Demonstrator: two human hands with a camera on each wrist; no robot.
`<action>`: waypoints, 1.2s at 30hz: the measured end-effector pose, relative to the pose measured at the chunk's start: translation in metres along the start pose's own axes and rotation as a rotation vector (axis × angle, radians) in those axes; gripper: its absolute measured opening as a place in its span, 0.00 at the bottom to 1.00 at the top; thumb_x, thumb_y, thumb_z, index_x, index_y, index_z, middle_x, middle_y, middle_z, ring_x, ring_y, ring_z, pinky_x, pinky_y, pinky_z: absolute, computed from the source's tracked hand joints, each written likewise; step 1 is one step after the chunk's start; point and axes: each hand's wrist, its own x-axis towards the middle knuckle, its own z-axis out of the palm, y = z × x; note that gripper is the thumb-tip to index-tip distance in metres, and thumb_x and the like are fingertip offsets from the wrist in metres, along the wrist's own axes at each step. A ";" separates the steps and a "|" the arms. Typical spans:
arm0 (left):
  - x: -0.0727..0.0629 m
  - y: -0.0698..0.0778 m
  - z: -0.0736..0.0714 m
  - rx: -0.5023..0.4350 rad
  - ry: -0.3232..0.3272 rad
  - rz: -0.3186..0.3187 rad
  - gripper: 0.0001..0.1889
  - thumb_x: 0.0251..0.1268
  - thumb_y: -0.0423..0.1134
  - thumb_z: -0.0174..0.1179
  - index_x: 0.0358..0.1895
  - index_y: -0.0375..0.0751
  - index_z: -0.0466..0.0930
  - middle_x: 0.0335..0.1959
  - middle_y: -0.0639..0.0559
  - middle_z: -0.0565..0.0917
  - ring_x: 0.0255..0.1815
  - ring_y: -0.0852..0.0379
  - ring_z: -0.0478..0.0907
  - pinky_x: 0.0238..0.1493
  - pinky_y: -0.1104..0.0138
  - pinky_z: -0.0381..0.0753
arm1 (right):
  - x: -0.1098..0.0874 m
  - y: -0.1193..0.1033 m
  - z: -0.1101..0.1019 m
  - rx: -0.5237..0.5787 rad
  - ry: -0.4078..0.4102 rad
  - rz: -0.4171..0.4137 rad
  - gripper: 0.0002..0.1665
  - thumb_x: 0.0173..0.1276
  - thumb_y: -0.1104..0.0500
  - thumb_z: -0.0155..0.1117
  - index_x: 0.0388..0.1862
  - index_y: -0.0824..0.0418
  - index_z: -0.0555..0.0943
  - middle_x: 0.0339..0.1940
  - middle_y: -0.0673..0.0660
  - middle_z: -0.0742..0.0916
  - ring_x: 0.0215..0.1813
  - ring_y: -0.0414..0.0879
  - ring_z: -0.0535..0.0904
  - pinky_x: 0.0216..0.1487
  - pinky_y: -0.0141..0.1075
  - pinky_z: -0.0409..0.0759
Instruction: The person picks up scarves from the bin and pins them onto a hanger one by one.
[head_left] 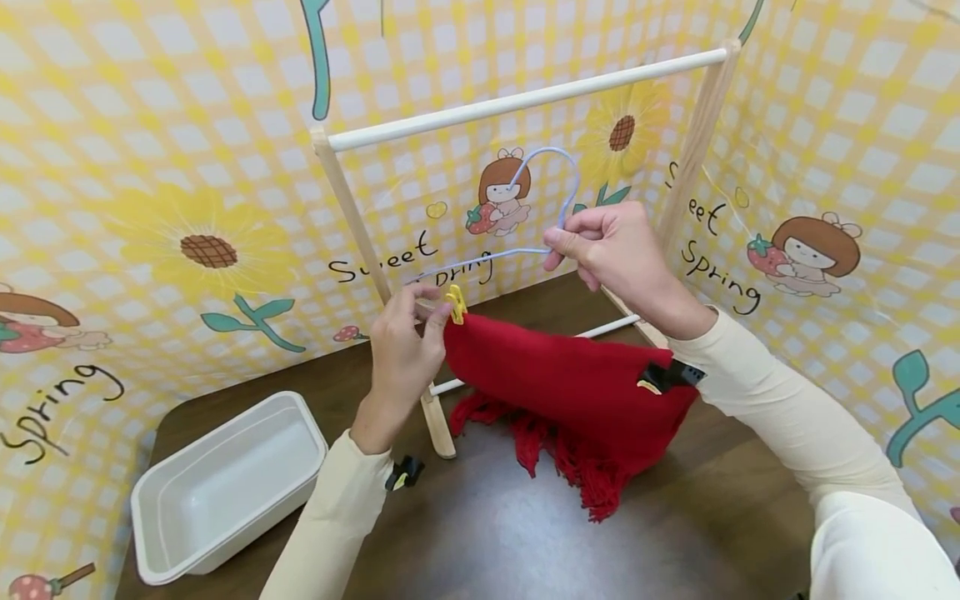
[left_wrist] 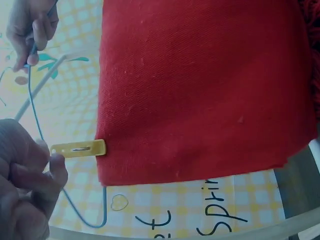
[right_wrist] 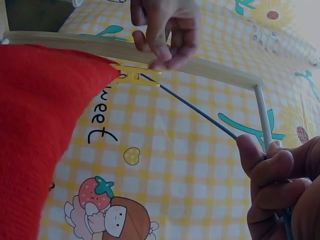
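My right hand [head_left: 611, 254] grips a thin blue wire hanger [head_left: 576, 179] at the neck, fingers curled round the wire under its hook. A red fringed scarf [head_left: 555, 358] hangs folded from the hanger, its fringe low over the table. At the scarf's left edge sits a yellow clip [head_left: 457, 305], biting the cloth; in the right wrist view its two handles stand apart. My left hand [head_left: 408, 342] is right beside this clip, loosely bent fingers and thumb at the handle ends. The hanger's lower bar is hidden behind the scarf in the left wrist view.
A wooden rack with a white top rail [head_left: 525, 102] stands behind the hands, its lower white rail [head_left: 611, 326] partly covered by the scarf. On the left of the brown table [head_left: 480, 533] is a white plastic basin [head_left: 225, 487]. Patterned yellow checked cloth covers the walls.
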 end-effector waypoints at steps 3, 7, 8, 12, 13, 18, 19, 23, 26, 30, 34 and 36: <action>-0.010 0.003 -0.005 0.042 0.001 -0.037 0.08 0.63 0.26 0.67 0.41 0.30 0.78 0.33 0.41 0.86 0.25 0.48 0.84 0.28 0.56 0.80 | 0.001 0.000 -0.004 0.035 0.013 0.014 0.14 0.71 0.62 0.68 0.29 0.73 0.85 0.20 0.51 0.89 0.09 0.43 0.65 0.22 0.30 0.64; -0.031 0.005 -0.007 0.064 -0.089 -0.097 0.07 0.63 0.28 0.67 0.39 0.32 0.78 0.29 0.43 0.85 0.24 0.52 0.81 0.27 0.60 0.80 | 0.004 -0.004 -0.010 0.063 0.034 0.007 0.13 0.71 0.63 0.68 0.30 0.72 0.86 0.20 0.53 0.89 0.08 0.44 0.65 0.17 0.29 0.61; -0.039 0.005 -0.006 0.057 -0.124 -0.110 0.07 0.63 0.28 0.68 0.39 0.33 0.79 0.28 0.44 0.85 0.24 0.53 0.80 0.27 0.62 0.79 | 0.004 -0.005 -0.011 0.069 0.037 0.004 0.13 0.70 0.63 0.68 0.29 0.72 0.86 0.20 0.53 0.89 0.08 0.44 0.65 0.17 0.29 0.62; -0.071 0.006 0.008 -0.010 -0.300 -0.154 0.07 0.61 0.30 0.70 0.36 0.38 0.79 0.25 0.49 0.83 0.22 0.59 0.76 0.26 0.67 0.76 | 0.007 -0.010 -0.015 0.100 0.050 -0.014 0.13 0.70 0.64 0.68 0.27 0.72 0.86 0.20 0.54 0.89 0.08 0.44 0.65 0.15 0.29 0.61; -0.079 0.007 0.014 -0.021 -0.343 -0.166 0.07 0.61 0.30 0.70 0.35 0.40 0.79 0.25 0.51 0.82 0.23 0.60 0.75 0.27 0.68 0.76 | 0.007 -0.012 -0.016 0.114 0.053 -0.014 0.13 0.70 0.64 0.68 0.27 0.72 0.86 0.20 0.54 0.89 0.08 0.44 0.65 0.15 0.29 0.62; -0.108 0.013 0.040 -0.071 -0.564 -0.209 0.07 0.62 0.33 0.69 0.33 0.46 0.79 0.24 0.57 0.81 0.25 0.64 0.74 0.28 0.71 0.75 | 0.010 -0.023 -0.020 0.131 0.081 -0.044 0.15 0.68 0.63 0.70 0.25 0.74 0.86 0.20 0.57 0.89 0.07 0.44 0.64 0.15 0.29 0.66; -0.113 0.015 0.045 -0.082 -0.615 -0.205 0.07 0.63 0.33 0.69 0.33 0.46 0.80 0.24 0.58 0.81 0.25 0.64 0.75 0.28 0.71 0.75 | 0.011 -0.025 -0.020 0.139 0.086 -0.045 0.15 0.68 0.63 0.70 0.25 0.74 0.85 0.20 0.57 0.89 0.07 0.45 0.64 0.15 0.29 0.66; -0.127 0.028 0.071 -0.140 -0.852 -0.089 0.01 0.68 0.36 0.66 0.36 0.46 0.85 0.30 0.58 0.85 0.29 0.65 0.78 0.33 0.73 0.77 | 0.014 -0.033 -0.020 0.162 0.108 -0.054 0.14 0.67 0.63 0.71 0.27 0.75 0.85 0.20 0.59 0.89 0.07 0.46 0.65 0.13 0.30 0.64; -0.132 0.043 0.096 -0.201 -1.024 0.074 0.06 0.72 0.38 0.61 0.42 0.47 0.89 0.39 0.58 0.87 0.39 0.66 0.81 0.44 0.76 0.78 | 0.016 -0.039 -0.019 0.186 0.114 -0.044 0.13 0.67 0.64 0.71 0.29 0.75 0.85 0.20 0.59 0.89 0.07 0.45 0.66 0.11 0.29 0.59; -0.143 0.065 0.126 -0.257 -1.196 0.206 0.11 0.75 0.42 0.58 0.52 0.50 0.89 0.51 0.60 0.85 0.51 0.70 0.81 0.55 0.80 0.75 | 0.016 -0.041 -0.014 0.192 0.116 -0.021 0.12 0.67 0.63 0.71 0.28 0.73 0.86 0.21 0.58 0.89 0.07 0.45 0.65 0.11 0.29 0.59; -0.151 0.074 0.146 -0.205 -1.284 0.206 0.18 0.78 0.45 0.54 0.65 0.51 0.81 0.69 0.58 0.77 0.68 0.66 0.74 0.65 0.75 0.73 | 0.013 -0.040 -0.009 0.178 0.116 -0.015 0.12 0.67 0.64 0.71 0.28 0.72 0.86 0.20 0.57 0.89 0.08 0.45 0.63 0.14 0.29 0.62; -0.150 0.074 0.151 -0.130 -1.279 0.209 0.21 0.79 0.45 0.52 0.70 0.49 0.76 0.73 0.56 0.73 0.71 0.63 0.73 0.66 0.72 0.74 | 0.013 -0.039 -0.008 0.175 0.111 -0.019 0.12 0.68 0.64 0.71 0.27 0.72 0.86 0.20 0.56 0.89 0.08 0.45 0.63 0.16 0.30 0.64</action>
